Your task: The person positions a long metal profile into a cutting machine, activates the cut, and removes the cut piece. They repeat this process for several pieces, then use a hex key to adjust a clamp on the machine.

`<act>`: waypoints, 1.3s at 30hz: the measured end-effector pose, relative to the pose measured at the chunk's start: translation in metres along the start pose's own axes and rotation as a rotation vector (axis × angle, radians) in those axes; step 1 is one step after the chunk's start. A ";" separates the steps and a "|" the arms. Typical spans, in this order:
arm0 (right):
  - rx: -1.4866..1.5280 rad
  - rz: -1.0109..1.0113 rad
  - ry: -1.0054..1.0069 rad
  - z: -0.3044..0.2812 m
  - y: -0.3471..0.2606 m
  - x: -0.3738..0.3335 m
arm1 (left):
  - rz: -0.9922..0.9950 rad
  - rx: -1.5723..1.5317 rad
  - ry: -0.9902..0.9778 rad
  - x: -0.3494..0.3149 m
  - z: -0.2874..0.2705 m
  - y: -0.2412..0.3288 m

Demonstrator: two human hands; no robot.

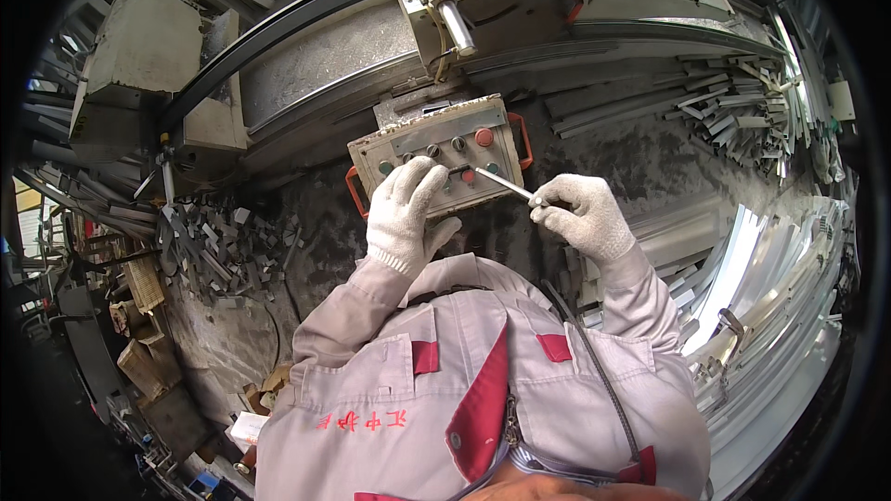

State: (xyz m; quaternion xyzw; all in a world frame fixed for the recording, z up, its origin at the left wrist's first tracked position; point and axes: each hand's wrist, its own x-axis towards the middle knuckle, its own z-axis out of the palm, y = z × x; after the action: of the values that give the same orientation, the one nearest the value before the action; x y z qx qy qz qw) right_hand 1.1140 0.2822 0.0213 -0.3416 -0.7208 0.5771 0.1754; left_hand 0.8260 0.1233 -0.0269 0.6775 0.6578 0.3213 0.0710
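In front of me stands a control box [419,136] with a worn cream rim and a grey face, bearing coloured push buttons and black knobs. My left hand [406,209], in a white knitted glove, lies over the box's lower left part, near a green button [386,168]. Its fingers are stretched out, with the thumb apart. Pinched in my gloved right hand [587,215] is a thin pale rod [506,184], slanting up and left across the box's lower right corner. The rod's far end is by a red button [468,176]; whether it touches the panel I cannot tell.
Red handles [526,141] flank the box. Beyond it runs a long machine bed [334,70] with a metal cylinder [455,26]. Profile offcuts [209,246] litter the left floor. More cut lengths [742,102] are heaped at far right, and long profiles [770,315] at near right.
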 end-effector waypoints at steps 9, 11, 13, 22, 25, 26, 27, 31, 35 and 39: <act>0.579 0.110 0.141 0.024 -0.007 0.084 | -0.250 -0.468 -0.229 0.077 0.050 0.014; 0.548 0.046 0.188 0.015 -0.001 0.106 | -0.371 -0.586 -0.378 0.097 0.068 0.007; 0.392 0.010 0.263 0.006 0.005 0.130 | -0.524 -0.849 -0.381 0.116 0.087 0.009; 0.341 0.052 0.219 -0.046 0.051 0.254 | -0.802 -0.994 -0.137 0.194 0.158 0.011; 0.384 0.037 0.177 -0.069 0.072 0.320 | -0.792 -0.657 -0.243 0.206 0.174 0.010; 0.298 -0.004 0.154 -0.076 0.077 0.343 | -0.806 -0.529 -0.249 0.207 0.180 0.016; 0.214 -0.029 0.146 -0.081 0.082 0.365 | -0.902 -0.510 -0.312 0.208 0.185 0.022; 0.066 0.000 0.021 -0.085 0.092 0.427 | -1.107 -0.644 -0.187 0.210 0.205 0.059; 0.029 0.051 -0.006 -0.071 0.093 0.456 | -1.191 -0.602 -0.066 0.210 0.206 0.077; 0.058 0.157 -0.043 -0.063 0.094 0.462 | -1.219 -0.546 0.061 0.213 0.206 0.081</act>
State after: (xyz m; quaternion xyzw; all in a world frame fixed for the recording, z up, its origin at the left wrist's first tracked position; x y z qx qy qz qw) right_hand 0.8567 0.6573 -0.1166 -0.3794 -0.6785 0.6167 0.1240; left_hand 0.9883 0.3798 -0.0733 0.1329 0.8196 0.3978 0.3903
